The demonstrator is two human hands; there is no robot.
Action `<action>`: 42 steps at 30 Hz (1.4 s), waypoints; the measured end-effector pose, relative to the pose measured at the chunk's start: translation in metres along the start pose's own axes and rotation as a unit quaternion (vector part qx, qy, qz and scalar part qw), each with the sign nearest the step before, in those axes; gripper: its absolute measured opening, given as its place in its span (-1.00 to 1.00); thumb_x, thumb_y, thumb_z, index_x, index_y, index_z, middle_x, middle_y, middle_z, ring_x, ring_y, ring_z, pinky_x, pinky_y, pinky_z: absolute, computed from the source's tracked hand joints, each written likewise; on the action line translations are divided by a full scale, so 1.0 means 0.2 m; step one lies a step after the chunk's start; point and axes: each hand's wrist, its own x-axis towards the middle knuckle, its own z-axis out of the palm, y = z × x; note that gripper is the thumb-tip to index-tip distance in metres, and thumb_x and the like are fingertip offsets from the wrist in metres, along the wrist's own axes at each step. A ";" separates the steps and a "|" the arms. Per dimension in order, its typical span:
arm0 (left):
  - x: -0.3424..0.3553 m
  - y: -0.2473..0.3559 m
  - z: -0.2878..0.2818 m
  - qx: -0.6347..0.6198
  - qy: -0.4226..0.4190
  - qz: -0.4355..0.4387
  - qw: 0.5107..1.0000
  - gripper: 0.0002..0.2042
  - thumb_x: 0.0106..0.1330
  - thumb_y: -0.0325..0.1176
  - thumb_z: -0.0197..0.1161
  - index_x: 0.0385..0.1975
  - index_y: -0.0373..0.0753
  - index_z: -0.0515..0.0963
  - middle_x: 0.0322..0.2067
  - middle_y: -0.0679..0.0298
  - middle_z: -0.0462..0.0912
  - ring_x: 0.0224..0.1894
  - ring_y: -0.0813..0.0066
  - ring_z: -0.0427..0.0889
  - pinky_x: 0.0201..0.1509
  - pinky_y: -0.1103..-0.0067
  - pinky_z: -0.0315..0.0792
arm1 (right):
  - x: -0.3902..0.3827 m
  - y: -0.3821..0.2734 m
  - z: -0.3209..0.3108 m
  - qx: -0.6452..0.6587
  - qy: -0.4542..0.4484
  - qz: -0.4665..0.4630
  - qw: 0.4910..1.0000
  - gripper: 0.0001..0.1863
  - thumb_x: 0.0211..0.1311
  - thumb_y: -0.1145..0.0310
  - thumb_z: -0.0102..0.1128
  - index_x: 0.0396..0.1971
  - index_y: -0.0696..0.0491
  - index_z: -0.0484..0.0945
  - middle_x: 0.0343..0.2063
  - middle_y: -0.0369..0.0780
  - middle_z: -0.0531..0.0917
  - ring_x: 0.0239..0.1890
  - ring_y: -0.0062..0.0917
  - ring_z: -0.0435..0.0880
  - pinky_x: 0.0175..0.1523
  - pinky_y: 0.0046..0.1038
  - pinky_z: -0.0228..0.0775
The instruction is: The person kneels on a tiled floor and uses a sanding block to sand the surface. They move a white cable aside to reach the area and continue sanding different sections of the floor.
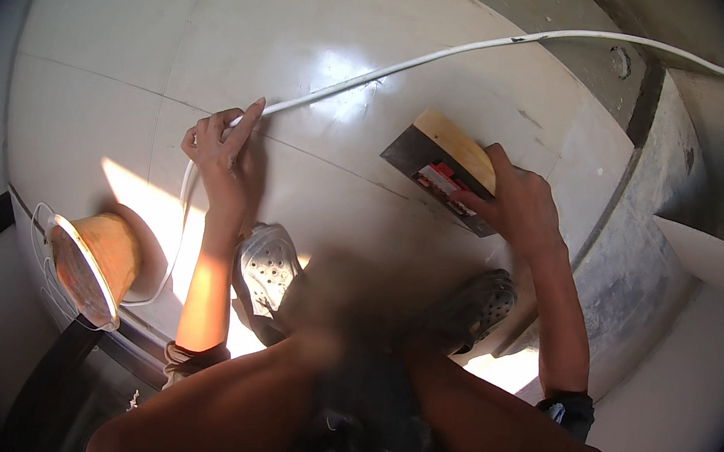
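Note:
My left hand [220,150] is closed round a thin white hose or cable [456,50], which I cannot tell apart for certain. From my fingers it runs up and right across the floor to the far right. On the near side of the hand it curves down toward the bucket. In my right hand [523,205] is a wide putty knife [456,161] with a pale wooden handle, a dark flat blade and a red label. The putty knife is tilted and appears held above the tiles, though a gap is hard to judge.
An orange bucket [119,255] with a pale rim and wire handle leans on its side at the left. Large light tiles [106,32] cover the floor. My two perforated clogs [272,260] stand between my arms. At the right runs a grey, stained raised ledge [642,224].

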 end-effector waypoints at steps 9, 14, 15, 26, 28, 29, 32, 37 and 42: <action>0.05 -0.11 0.18 -0.077 0.079 -0.022 0.994 -0.60 0.36 -0.57 0.42 0.11 0.07 0.81 -0.20 0.32 0.67 -0.16 0.38 0.55 0.14 0.39 0.34 | 0.05 -0.08 -0.04 -0.033 -0.066 -0.026 0.997 -0.31 0.33 -0.14 0.42 0.28 -0.04 0.48 -0.32 -0.02 0.78 -0.24 -0.04 0.81 -0.14 -0.07 0.66; 0.07 -0.06 0.18 -0.069 0.075 -0.039 0.994 -0.59 0.36 -0.59 0.42 0.10 0.09 0.82 -0.19 0.33 0.68 -0.16 0.39 0.55 0.13 0.41 0.35 | 0.05 -0.06 0.02 -0.010 -0.021 -0.045 0.999 -0.35 0.34 -0.11 0.43 0.25 -0.04 0.49 -0.35 -0.02 0.78 -0.24 -0.03 0.82 -0.11 -0.06 0.65; 0.07 -0.05 0.18 -0.079 0.073 -0.047 0.993 -0.59 0.36 -0.59 0.42 0.11 0.09 0.82 -0.19 0.33 0.68 -0.15 0.39 0.55 0.14 0.41 0.34 | 0.05 -0.09 0.03 -0.040 -0.010 -0.080 0.996 -0.36 0.34 -0.11 0.43 0.24 -0.04 0.48 -0.37 -0.02 0.78 -0.25 -0.02 0.82 -0.12 -0.06 0.66; 0.07 -0.06 0.19 -0.069 0.064 -0.031 0.995 -0.55 0.33 -0.59 0.40 0.14 0.12 0.80 -0.15 0.32 0.67 -0.10 0.37 0.57 0.20 0.39 0.34 | 0.10 -0.13 0.00 -0.017 -0.078 -0.077 0.994 -0.28 0.34 -0.23 0.37 0.27 -0.04 0.44 -0.34 -0.04 0.78 -0.24 -0.04 0.81 -0.11 -0.07 0.65; 0.05 -0.09 0.19 -0.046 0.071 -0.031 0.996 -0.55 0.33 -0.59 0.40 0.14 0.12 0.80 -0.15 0.32 0.67 -0.09 0.37 0.58 0.20 0.39 0.34 | 0.13 -0.11 -0.03 -0.001 -0.086 -0.055 0.995 -0.28 0.34 -0.23 0.36 0.27 -0.03 0.43 -0.33 -0.04 0.78 -0.22 -0.04 0.81 -0.09 -0.07 0.65; 0.05 -0.09 0.17 -0.041 0.071 -0.028 0.996 -0.55 0.35 -0.59 0.39 0.15 0.10 0.79 -0.14 0.30 0.68 -0.09 0.35 0.58 0.19 0.39 0.36 | 0.12 -0.08 -0.05 0.005 -0.101 -0.026 0.994 -0.28 0.34 -0.22 0.35 0.28 -0.03 0.43 -0.32 -0.04 0.77 -0.20 -0.05 0.81 -0.07 -0.07 0.64; 0.09 -0.04 0.17 -0.055 0.070 -0.020 0.996 -0.55 0.37 -0.60 0.37 0.18 0.08 0.78 -0.13 0.26 0.70 -0.08 0.30 0.59 0.18 0.39 0.40 | 0.05 -0.12 0.09 0.009 -0.063 -0.067 0.996 -0.30 0.34 -0.18 0.38 0.26 -0.02 0.43 -0.31 -0.04 0.78 -0.18 -0.05 0.81 -0.05 -0.07 0.64; 0.06 -0.09 0.18 -0.060 0.066 -0.018 0.996 -0.54 0.32 -0.61 0.39 0.12 0.11 0.81 -0.15 0.31 0.67 -0.12 0.38 0.57 0.16 0.41 0.33 | 0.07 -0.13 -0.01 0.001 -0.112 -0.021 0.994 -0.32 0.34 -0.14 0.41 0.25 -0.02 0.43 -0.30 -0.03 0.77 -0.21 -0.01 0.81 -0.11 -0.04 0.64; 0.08 -0.06 0.20 -0.074 0.081 -0.015 0.994 -0.51 0.31 -0.65 0.37 0.15 0.10 0.80 -0.15 0.30 0.68 -0.14 0.36 0.57 0.17 0.41 0.34 | -0.01 -0.15 0.09 -0.002 -0.052 -0.028 0.998 -0.29 0.33 -0.15 0.42 0.29 -0.06 0.42 -0.29 -0.03 0.79 -0.20 -0.03 0.81 -0.11 -0.06 0.66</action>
